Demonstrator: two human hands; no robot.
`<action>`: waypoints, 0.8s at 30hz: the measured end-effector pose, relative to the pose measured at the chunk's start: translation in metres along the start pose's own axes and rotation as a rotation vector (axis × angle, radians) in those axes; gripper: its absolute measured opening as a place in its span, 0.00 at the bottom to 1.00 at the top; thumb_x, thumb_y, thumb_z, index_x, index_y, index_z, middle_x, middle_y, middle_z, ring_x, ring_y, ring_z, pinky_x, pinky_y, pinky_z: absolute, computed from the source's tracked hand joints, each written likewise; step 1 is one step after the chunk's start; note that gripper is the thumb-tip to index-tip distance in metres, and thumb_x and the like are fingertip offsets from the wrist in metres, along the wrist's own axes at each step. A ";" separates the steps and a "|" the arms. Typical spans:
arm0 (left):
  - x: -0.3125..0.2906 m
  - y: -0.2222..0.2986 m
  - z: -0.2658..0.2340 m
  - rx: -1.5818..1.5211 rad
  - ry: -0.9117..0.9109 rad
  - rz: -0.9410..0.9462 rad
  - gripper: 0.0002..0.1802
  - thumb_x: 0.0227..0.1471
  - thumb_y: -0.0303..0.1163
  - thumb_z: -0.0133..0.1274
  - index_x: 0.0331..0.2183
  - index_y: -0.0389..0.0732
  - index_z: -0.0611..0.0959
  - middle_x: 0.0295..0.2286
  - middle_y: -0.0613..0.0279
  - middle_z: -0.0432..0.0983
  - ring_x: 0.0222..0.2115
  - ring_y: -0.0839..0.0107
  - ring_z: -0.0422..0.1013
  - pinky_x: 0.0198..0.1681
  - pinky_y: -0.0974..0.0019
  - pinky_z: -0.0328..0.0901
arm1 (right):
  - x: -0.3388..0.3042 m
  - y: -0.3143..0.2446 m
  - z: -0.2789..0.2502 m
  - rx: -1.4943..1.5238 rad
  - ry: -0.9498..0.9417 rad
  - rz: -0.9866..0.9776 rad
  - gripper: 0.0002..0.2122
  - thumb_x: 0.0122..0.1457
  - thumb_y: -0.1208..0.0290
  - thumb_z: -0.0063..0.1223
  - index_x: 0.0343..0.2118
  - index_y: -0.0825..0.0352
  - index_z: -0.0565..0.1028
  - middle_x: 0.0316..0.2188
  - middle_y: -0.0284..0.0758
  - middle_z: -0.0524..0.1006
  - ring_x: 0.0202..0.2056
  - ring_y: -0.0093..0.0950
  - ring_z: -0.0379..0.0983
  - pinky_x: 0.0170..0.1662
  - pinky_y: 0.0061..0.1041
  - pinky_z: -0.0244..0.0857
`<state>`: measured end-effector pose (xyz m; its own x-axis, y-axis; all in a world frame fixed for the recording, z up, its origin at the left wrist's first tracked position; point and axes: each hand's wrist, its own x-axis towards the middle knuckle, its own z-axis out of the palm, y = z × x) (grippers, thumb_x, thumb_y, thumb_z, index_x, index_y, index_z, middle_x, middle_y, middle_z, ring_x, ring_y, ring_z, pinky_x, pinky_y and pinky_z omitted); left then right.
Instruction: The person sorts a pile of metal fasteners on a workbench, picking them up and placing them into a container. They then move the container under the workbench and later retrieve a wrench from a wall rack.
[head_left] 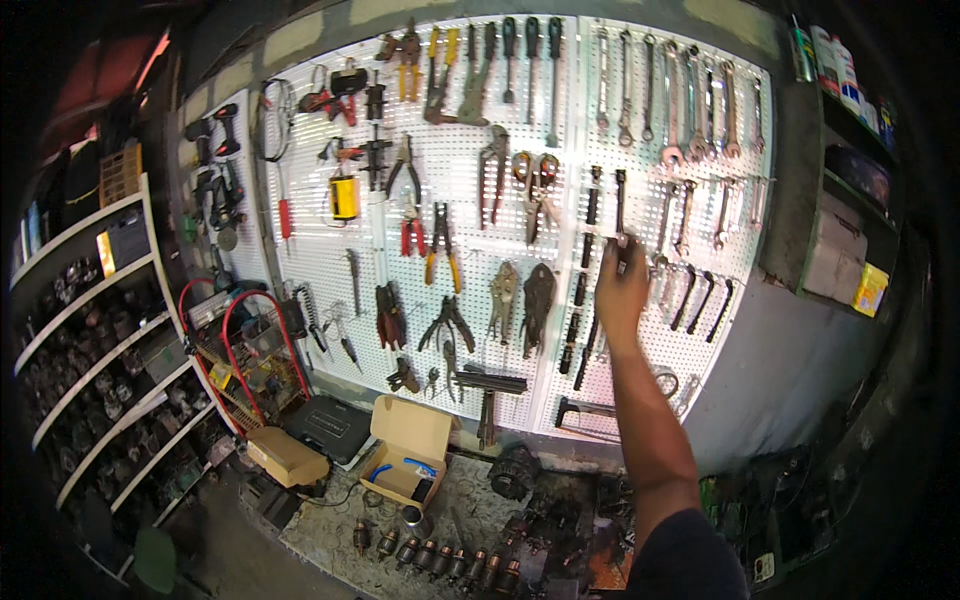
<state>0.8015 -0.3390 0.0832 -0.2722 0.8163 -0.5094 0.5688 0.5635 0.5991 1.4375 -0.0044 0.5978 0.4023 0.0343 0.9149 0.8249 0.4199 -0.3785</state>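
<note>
My right arm reaches up to a white pegboard hung with tools. On its right part, my right hand is closed around the lower end of a dark long-handled tool, possibly a ratchet. The tool stands upright against the board, and the fingers partly hide its end. Left of the hand hangs a column of dark bars. Combination wrenches hang to its right, and several dark curved wrenches lower down. My left hand is out of view.
Below the board, a cluttered workbench carries an open cardboard box, a black case and a row of copper-ended motor parts. Metal shelving holds parts at left. A wall shelf with bottles projects at right.
</note>
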 end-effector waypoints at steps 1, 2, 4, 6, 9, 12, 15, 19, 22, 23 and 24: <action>-0.005 -0.017 -0.001 0.003 0.001 -0.022 0.41 0.63 0.59 0.53 0.65 0.38 0.75 0.57 0.49 0.79 0.56 0.58 0.76 0.61 0.58 0.69 | -0.049 -0.023 -0.008 0.114 -0.083 0.073 0.14 0.69 0.70 0.55 0.53 0.73 0.77 0.41 0.53 0.83 0.43 0.50 0.83 0.46 0.44 0.75; -0.012 -0.038 -0.002 0.014 0.001 -0.053 0.42 0.63 0.59 0.53 0.65 0.38 0.75 0.57 0.48 0.79 0.56 0.58 0.76 0.61 0.58 0.69 | -0.099 -0.046 -0.017 0.078 -0.201 -0.046 0.13 0.69 0.72 0.54 0.52 0.72 0.77 0.39 0.52 0.83 0.41 0.49 0.83 0.45 0.43 0.75; -0.037 -0.094 -0.004 0.036 -0.002 -0.145 0.42 0.63 0.60 0.53 0.66 0.38 0.75 0.57 0.48 0.79 0.56 0.58 0.76 0.61 0.58 0.68 | -0.213 -0.095 -0.052 0.299 -0.709 0.062 0.12 0.67 0.72 0.56 0.51 0.70 0.77 0.39 0.49 0.82 0.38 0.50 0.81 0.42 0.43 0.75; -0.078 -0.164 0.004 0.088 -0.028 -0.268 0.42 0.63 0.60 0.53 0.66 0.38 0.74 0.57 0.48 0.79 0.57 0.58 0.76 0.62 0.58 0.68 | -0.310 -0.140 -0.079 0.493 -1.150 -0.119 0.16 0.66 0.70 0.60 0.55 0.68 0.77 0.42 0.49 0.82 0.39 0.49 0.81 0.42 0.46 0.75; -0.165 -0.268 0.045 0.131 -0.135 -0.443 0.43 0.63 0.60 0.53 0.66 0.38 0.74 0.58 0.48 0.79 0.57 0.58 0.76 0.62 0.58 0.68 | -0.441 -0.214 -0.139 0.426 -1.383 -0.436 0.26 0.71 0.53 0.55 0.63 0.69 0.73 0.47 0.47 0.83 0.42 0.50 0.82 0.48 0.50 0.76; -0.248 -0.332 0.100 -0.089 -0.012 -0.675 0.44 0.61 0.63 0.54 0.67 0.42 0.74 0.60 0.48 0.77 0.59 0.55 0.74 0.64 0.55 0.67 | -0.505 -0.269 -0.154 0.637 -2.227 -0.338 0.31 0.69 0.55 0.57 0.71 0.59 0.65 0.44 0.45 0.85 0.45 0.47 0.82 0.51 0.47 0.74; -0.316 -0.376 0.120 -0.176 0.115 -0.782 0.42 0.60 0.63 0.55 0.64 0.43 0.78 0.62 0.50 0.75 0.64 0.51 0.70 0.67 0.53 0.64 | -0.538 -0.339 -0.188 0.802 -2.456 -0.123 0.30 0.69 0.60 0.58 0.72 0.58 0.64 0.41 0.46 0.85 0.43 0.45 0.83 0.49 0.46 0.75; -0.406 -0.436 0.137 -0.304 0.044 -0.891 0.39 0.60 0.61 0.55 0.62 0.44 0.80 0.63 0.52 0.74 0.65 0.50 0.68 0.68 0.52 0.62 | -0.595 -0.434 -0.185 0.776 -2.365 -0.086 0.27 0.69 0.70 0.56 0.70 0.60 0.66 0.48 0.47 0.83 0.48 0.44 0.81 0.52 0.40 0.74; -0.479 -0.483 0.160 -0.439 0.102 -1.044 0.37 0.61 0.60 0.55 0.62 0.46 0.81 0.63 0.55 0.73 0.66 0.51 0.67 0.68 0.52 0.63 | -0.658 -0.508 -0.167 0.959 -2.135 -0.315 0.26 0.69 0.66 0.56 0.68 0.67 0.67 0.53 0.54 0.80 0.56 0.51 0.77 0.60 0.41 0.70; -0.502 -0.502 0.165 -0.483 0.095 -1.079 0.36 0.61 0.60 0.55 0.62 0.47 0.81 0.64 0.56 0.73 0.66 0.52 0.67 0.68 0.53 0.62 | -0.675 -0.530 -0.165 0.911 -2.166 -0.360 0.27 0.69 0.65 0.56 0.67 0.69 0.67 0.55 0.56 0.79 0.57 0.52 0.76 0.62 0.43 0.69; -0.522 -0.509 0.180 -0.535 0.082 -1.112 0.36 0.61 0.60 0.54 0.62 0.47 0.81 0.64 0.57 0.73 0.66 0.52 0.67 0.68 0.54 0.62 | -0.691 -0.556 -0.166 0.905 -2.196 -0.447 0.27 0.69 0.64 0.57 0.67 0.69 0.67 0.57 0.56 0.77 0.59 0.53 0.74 0.63 0.44 0.68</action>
<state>0.7933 -1.0747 -0.0669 -0.4633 -0.1448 -0.8743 -0.3867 0.9207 0.0524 0.7667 -0.4120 0.1523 -0.9855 0.1183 -0.1213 0.1682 0.7673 -0.6189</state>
